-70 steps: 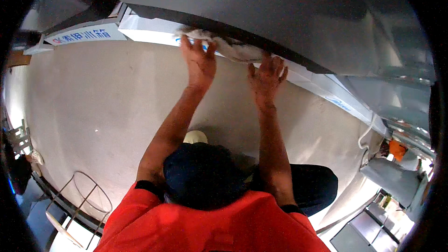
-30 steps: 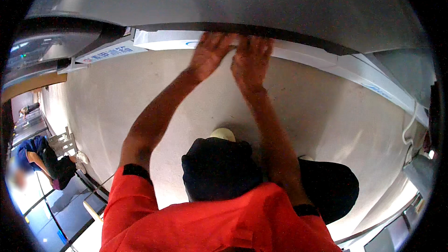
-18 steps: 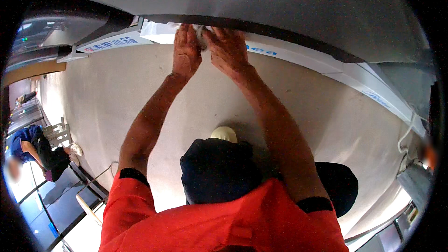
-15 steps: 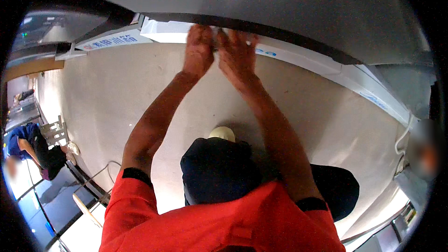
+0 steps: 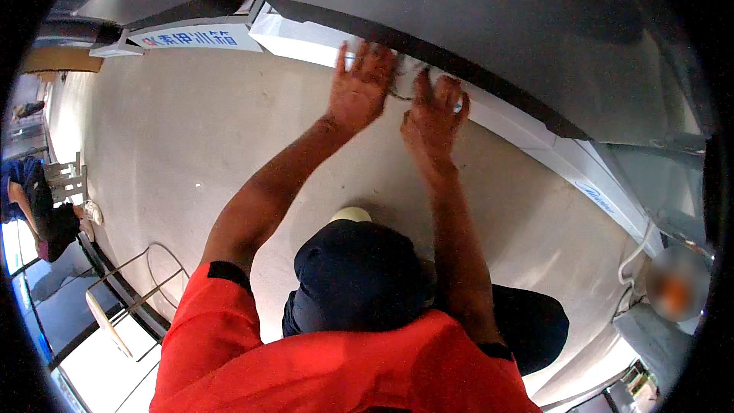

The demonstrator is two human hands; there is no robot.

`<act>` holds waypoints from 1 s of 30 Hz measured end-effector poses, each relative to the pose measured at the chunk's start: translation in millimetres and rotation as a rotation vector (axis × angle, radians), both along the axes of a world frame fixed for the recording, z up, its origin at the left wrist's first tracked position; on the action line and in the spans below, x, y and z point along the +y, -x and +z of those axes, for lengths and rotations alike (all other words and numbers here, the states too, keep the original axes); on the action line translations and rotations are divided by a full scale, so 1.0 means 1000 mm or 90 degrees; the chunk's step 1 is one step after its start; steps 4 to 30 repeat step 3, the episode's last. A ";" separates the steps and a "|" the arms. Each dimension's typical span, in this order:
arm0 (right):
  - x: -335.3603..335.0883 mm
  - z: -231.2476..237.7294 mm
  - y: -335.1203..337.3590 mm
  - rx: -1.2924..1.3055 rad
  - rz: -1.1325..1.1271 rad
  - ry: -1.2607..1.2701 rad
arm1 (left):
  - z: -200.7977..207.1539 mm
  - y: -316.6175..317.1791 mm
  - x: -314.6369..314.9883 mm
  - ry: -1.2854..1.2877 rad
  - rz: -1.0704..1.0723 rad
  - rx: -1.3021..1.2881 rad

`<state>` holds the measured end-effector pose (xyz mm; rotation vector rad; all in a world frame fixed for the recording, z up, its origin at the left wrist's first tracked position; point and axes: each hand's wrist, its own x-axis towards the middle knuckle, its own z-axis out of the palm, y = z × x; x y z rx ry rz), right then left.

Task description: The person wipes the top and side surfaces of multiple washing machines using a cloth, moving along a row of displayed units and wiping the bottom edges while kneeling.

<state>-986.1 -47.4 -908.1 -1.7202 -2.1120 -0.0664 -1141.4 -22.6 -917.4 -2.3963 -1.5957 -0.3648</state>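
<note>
My left hand (image 5: 361, 90) lies with its fingers stretched out against the white base strip (image 5: 306, 38) under a large grey appliance (image 5: 459, 8). To its right, a little lower, is my right hand (image 5: 434, 118), its fingers bent and drawn together at the same strip. A thin dark wire-like piece (image 5: 399, 96) shows in the gap between the hands. Whatever my right fingers hold is too blurred and hidden to name. The appliance's dark lower edge runs just above both hands.
Beige floor (image 5: 252, 122) stretches below the strip. At the left are a wire-framed stand (image 5: 141, 275) and a seated person (image 5: 42, 206). Similar white strips continue on both sides. A pale cable (image 5: 628, 266) hangs at the right, near another person, blurred.
My hands have moved apart, and the right one has drawn back from the strip with its fingers bent. The view has turned, so the appliance now slopes more steeply to the right.
</note>
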 end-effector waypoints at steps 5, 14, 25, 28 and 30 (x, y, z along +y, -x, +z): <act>0.008 -0.001 0.013 0.007 0.056 0.043 | 0.003 0.024 0.006 0.029 0.023 -0.038; 0.008 -0.001 0.013 0.007 0.056 0.043 | 0.003 0.024 0.006 0.029 0.023 -0.038; 0.008 -0.001 0.013 0.007 0.056 0.043 | 0.003 0.024 0.006 0.029 0.023 -0.038; 0.008 -0.001 0.013 0.007 0.056 0.043 | 0.003 0.024 0.006 0.029 0.023 -0.038; 0.008 -0.001 0.013 0.007 0.056 0.043 | 0.003 0.024 0.006 0.029 0.023 -0.038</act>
